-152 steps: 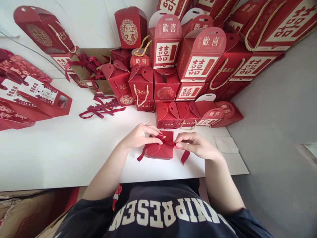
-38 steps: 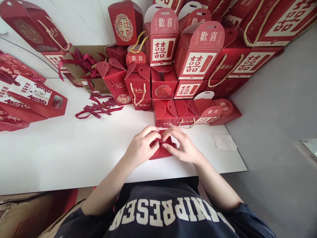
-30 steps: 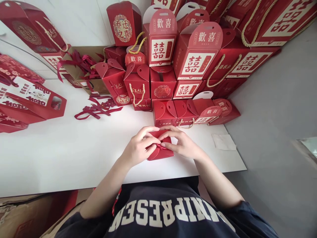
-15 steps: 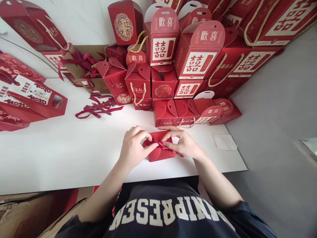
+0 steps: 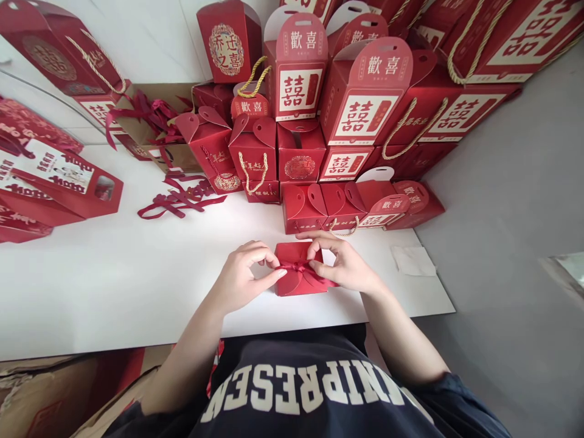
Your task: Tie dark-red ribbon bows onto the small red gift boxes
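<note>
A small red gift box point(image 5: 292, 286) lies on the white table in front of me, with curved flaps folded over its top. A dark red ribbon point(image 5: 298, 267) is knotted at the middle of the lid, its loops spread to both sides. My left hand point(image 5: 241, 274) pinches the ribbon's left side between thumb and forefinger at the box's left edge. On the other side, my right hand point(image 5: 347, 264) pinches the ribbon's right part with thumb and forefinger, the other fingers loosely raised. A ribbon tail shows beneath the right hand.
Stacked red gift boxes point(image 5: 303, 207) line the back of the white table point(image 5: 137, 286). Loose ribbons point(image 5: 177, 198) lie at the back left, before a cardboard box point(image 5: 173, 155) of ribbons. Red bags point(image 5: 59, 176) stand far left. A grey wall point(image 5: 493, 213) borders the right side.
My hands have moved apart from the knot, the left one leftward and the right one rightward. The ribbon now lies stretched wider across the box lid.
</note>
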A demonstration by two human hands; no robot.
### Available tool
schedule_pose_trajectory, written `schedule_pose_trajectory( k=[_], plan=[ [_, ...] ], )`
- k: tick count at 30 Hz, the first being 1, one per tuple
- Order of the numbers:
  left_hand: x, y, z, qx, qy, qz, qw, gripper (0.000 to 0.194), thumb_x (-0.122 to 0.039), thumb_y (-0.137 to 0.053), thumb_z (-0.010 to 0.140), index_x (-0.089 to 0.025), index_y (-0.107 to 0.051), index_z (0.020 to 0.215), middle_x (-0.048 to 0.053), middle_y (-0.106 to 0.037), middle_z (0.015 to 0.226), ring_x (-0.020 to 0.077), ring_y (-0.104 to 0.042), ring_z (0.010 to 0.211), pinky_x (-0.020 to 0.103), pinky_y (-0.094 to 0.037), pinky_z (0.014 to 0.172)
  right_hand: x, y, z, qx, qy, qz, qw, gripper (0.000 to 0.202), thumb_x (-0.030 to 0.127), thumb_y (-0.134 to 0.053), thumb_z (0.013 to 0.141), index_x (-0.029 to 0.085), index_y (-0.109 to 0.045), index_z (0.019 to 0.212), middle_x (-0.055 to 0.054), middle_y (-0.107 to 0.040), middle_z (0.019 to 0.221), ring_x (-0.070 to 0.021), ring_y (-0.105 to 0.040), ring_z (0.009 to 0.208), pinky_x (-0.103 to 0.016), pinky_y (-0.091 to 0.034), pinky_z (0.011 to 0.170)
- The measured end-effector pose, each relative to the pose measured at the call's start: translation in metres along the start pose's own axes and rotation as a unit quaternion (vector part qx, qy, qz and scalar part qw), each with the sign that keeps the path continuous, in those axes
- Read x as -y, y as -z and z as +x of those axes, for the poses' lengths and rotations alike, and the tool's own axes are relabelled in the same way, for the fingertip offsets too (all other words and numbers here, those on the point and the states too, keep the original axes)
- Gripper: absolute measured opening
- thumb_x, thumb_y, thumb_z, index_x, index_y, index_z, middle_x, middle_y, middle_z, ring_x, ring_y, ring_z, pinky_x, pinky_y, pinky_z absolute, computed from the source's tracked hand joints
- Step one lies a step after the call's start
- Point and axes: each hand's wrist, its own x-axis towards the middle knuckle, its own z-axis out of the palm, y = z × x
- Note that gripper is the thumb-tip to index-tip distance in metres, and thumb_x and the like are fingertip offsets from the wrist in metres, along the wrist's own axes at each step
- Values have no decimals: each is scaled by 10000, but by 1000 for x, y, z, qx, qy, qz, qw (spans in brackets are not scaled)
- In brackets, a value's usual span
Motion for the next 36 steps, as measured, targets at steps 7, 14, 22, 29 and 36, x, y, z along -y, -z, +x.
schedule_pose_trajectory(
  k=[7, 14, 22, 29, 36],
  plan=[
    [8, 7, -3, -14, 28, -3, 1000, 104, -185, -674, 826, -181, -602, 752, -2, -619, 781, 131, -579, 729, 257, -478, 687, 2, 7, -3, -23, -31, 18, 999, 135, 86, -544, 685, 219, -533, 697, -43, -633, 1326, -259, -569, 1243, -428, -398, 1049],
    [8, 7, 1, -14, 7, -2, 1000, 178, -278, -702, 838, -184, -562, 783, 2, -572, 783, 126, -513, 708, 256, -445, 661, -3, 13, -9, -13, -31, -32, 999, 122, 97, -580, 743, 215, -563, 765, -47, -639, 1283, -256, -571, 1221, -423, -397, 1042],
    [5, 18, 6, 0, -85, -76, 993, 281, -241, -470, 978, -194, -706, 832, 67, -587, 942, 164, -587, 845, 325, -486, 805, -2, 18, -10, -14, 20, -27, 999, 105, 340, -568, 957, 259, -602, 1015, -61, -633, 1263, -234, -599, 1174, -399, -456, 1002],
    [-1, 9, 4, -16, -86, 68, 994, 133, -284, -697, 862, -199, -662, 765, 13, -620, 765, 149, -549, 738, 300, -482, 735, 2, 12, -5, 10, 41, -72, 996, 62, 289, -631, 918, 245, -668, 897, -70, -620, 1300, -252, -595, 1208, -422, -459, 1024],
    [11, 12, -2, -26, -166, 157, 973, 162, -213, -662, 892, -275, -765, 1000, 0, -606, 736, 130, -539, 697, 313, -459, 751, 5, 12, -3, 13, 52, -73, 996, 173, 323, -544, 976, 248, -692, 928, -68, -620, 1322, -250, -581, 1240, -433, -463, 1041]
  ],
)
